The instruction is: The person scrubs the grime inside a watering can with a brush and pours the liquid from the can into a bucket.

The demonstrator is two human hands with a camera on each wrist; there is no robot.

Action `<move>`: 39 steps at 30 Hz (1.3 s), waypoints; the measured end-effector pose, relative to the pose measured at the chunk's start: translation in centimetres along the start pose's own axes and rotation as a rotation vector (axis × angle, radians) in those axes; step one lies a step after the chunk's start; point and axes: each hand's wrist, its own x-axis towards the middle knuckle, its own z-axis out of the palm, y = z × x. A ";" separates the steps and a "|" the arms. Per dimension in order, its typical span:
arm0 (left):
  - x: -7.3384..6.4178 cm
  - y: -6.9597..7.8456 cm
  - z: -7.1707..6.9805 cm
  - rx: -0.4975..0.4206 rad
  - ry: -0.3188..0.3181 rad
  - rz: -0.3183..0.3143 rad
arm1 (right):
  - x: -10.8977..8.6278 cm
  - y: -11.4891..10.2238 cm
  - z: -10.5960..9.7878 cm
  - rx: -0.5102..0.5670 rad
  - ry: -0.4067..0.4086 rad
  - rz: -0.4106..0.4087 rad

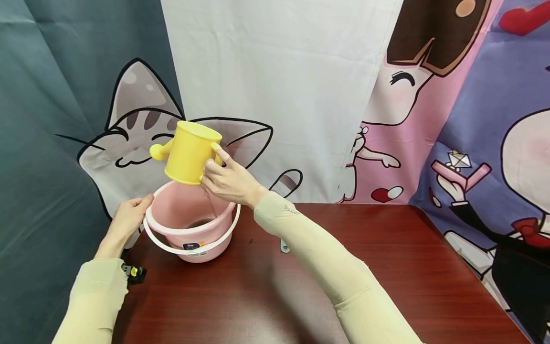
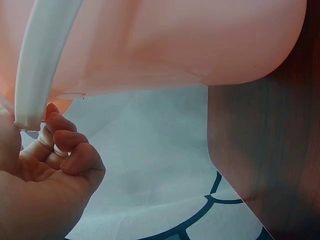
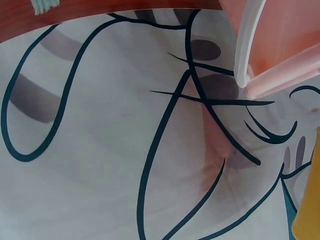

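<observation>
A yellow watering can point(image 1: 189, 155) is tipped over the pink bucket point(image 1: 195, 246), its round-ended spout to the left. My right hand point(image 1: 229, 179) grips the can by its handle, well above the rim. Beneath the can, a thin stream of water falls into the bucket, where a dark patch shows at the bottom. With thumb on top, my left hand point(image 1: 126, 222) holds the bucket's rim at its left side. In the left wrist view the fingers point(image 2: 75, 150) curl under the rim, beside the end of the white bail handle point(image 2: 45, 60). Only the can's edge point(image 3: 307, 200) enters the right wrist view.
The bucket stands near the back left corner of a dark red wooden table point(image 1: 215, 301). A pale blue handle end with a hole point(image 1: 285, 246) pokes out behind my right forearm. Teal bristles point(image 3: 45, 5) show in the right wrist view. Printed cartoon cloth point(image 1: 279, 95) hangs behind the table.
</observation>
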 end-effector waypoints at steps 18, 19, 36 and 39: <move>0.0 0.3 0.0 0.004 -0.028 -0.009 | 0.0 -0.5 0.1 -0.054 -0.092 0.044; 0.0 0.3 0.0 0.004 -0.028 -0.008 | 0.0 -0.5 0.1 -0.056 -0.095 0.048; 0.3 0.3 -0.1 0.063 -0.044 -0.003 | 0.0 -2.1 2.6 -0.020 -0.221 0.087; 0.3 0.2 -0.1 0.051 -0.050 -0.008 | 0.0 -2.2 2.7 -0.018 -0.242 0.097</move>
